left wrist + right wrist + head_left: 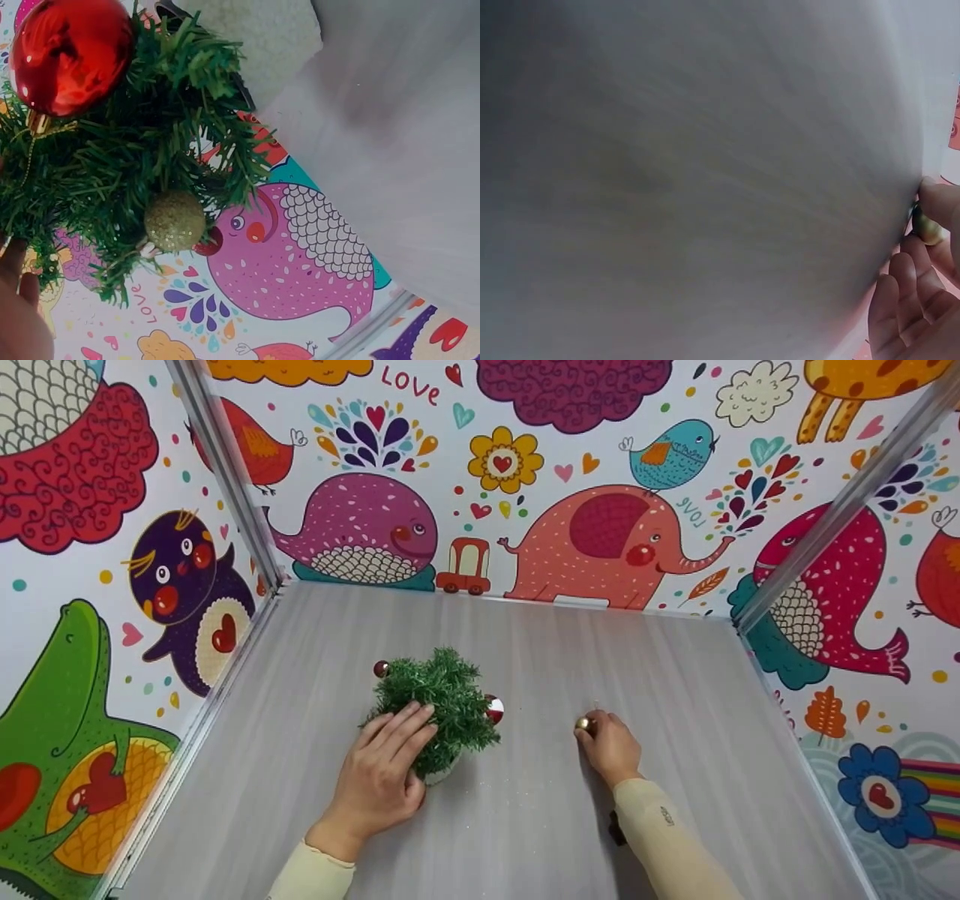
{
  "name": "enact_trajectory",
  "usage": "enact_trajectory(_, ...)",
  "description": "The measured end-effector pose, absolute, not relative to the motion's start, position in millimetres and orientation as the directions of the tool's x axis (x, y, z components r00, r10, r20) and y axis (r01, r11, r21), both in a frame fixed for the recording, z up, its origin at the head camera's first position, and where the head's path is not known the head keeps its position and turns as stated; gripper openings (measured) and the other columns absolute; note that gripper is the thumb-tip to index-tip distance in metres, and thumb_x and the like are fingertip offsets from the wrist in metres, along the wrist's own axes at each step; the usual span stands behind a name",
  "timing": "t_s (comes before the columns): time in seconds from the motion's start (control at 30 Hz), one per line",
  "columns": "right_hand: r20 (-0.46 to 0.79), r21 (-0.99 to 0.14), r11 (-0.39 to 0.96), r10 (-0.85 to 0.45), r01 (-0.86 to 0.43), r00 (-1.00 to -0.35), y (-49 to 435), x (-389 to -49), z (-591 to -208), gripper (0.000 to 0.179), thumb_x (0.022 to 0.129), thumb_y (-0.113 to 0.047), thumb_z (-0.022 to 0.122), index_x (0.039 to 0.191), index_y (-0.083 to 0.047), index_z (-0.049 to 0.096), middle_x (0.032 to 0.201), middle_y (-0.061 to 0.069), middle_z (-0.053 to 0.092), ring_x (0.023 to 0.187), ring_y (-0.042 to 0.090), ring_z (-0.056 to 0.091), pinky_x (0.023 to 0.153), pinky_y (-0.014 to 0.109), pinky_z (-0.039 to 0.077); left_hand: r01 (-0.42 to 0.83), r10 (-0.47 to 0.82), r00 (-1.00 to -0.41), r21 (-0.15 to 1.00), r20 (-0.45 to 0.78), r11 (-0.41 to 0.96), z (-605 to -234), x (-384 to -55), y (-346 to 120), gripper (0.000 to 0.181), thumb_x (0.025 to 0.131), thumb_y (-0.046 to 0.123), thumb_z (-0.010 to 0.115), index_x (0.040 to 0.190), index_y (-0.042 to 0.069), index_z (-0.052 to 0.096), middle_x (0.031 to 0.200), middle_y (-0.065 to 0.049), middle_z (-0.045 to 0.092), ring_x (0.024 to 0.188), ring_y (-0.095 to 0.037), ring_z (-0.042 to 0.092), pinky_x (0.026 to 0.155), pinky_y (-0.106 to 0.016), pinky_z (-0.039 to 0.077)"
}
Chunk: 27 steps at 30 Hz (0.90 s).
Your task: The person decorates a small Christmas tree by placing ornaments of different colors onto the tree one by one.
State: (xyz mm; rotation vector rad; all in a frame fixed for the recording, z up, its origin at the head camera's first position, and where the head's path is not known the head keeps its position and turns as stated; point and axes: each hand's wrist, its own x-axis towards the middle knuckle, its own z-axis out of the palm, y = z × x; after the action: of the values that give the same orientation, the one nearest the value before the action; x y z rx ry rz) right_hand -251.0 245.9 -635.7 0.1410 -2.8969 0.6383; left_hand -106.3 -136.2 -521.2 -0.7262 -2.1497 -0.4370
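A small artificial Christmas tree (442, 697) stands on the table in a pale pot (444, 774). My left hand (386, 765) rests against its near left side, fingers laid straight over the branches. On the tree, the left wrist view shows a shiny red bauble (71, 56), a glittery gold bauble (175, 221) and a small dark red bauble (208, 241). To the right of the tree, my right hand (611, 742) pinches a small gold bauble (583, 724) between thumb and fingers, close over the tabletop. The right wrist view shows that gold bauble (927, 225) partly hidden by the fingers.
Under everything lies a grey wood-grain table (540, 660), with tiny glitter specks near the tree. Cartoon-printed panels (487, 525) enclose its back and sides, joined by metal corner posts (225, 472).
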Motion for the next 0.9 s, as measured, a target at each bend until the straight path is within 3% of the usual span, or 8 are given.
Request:
enact_trajectory(0.57, 0.187, -0.402, 0.909, -0.039, -0.113, -0.982, 244.9, -252.4, -635.3, 0.032, 0.087, -0.025, 0.077, 0.112, -0.007, 0.068, 0.098, 0.009, 0.065, 0.092, 0.030, 0.066, 0.078, 0.050, 0.053, 0.611, 0.345, -0.526, 0.064, 0.777, 0.789, -522.2, -105.3, -140.1, 0.062, 0.065, 0.005, 0.047, 0.124, 0.006, 0.065, 0.143, -0.007, 0.055, 0.131, -0.027, 0.051, 0.108, -0.042, 0.033)
enact_trajectory(0.9, 0.167, -0.386, 0.914, -0.069, -0.129, -0.984, 246.1, -251.9, -634.2, 0.032, 0.089, -0.025, 0.075, 0.115, -0.008, 0.067, 0.099, 0.009, 0.064, 0.096, 0.032, 0.065, 0.079, 0.053, 0.053, 0.618, 0.329, -0.502, 0.066, 0.800, 0.783, -519.9, -105.9, -137.0, 0.063, 0.066, 0.003, 0.046, 0.125, 0.006, 0.065, 0.143, -0.007, 0.055, 0.130, -0.028, 0.052, 0.104, -0.044, 0.037)
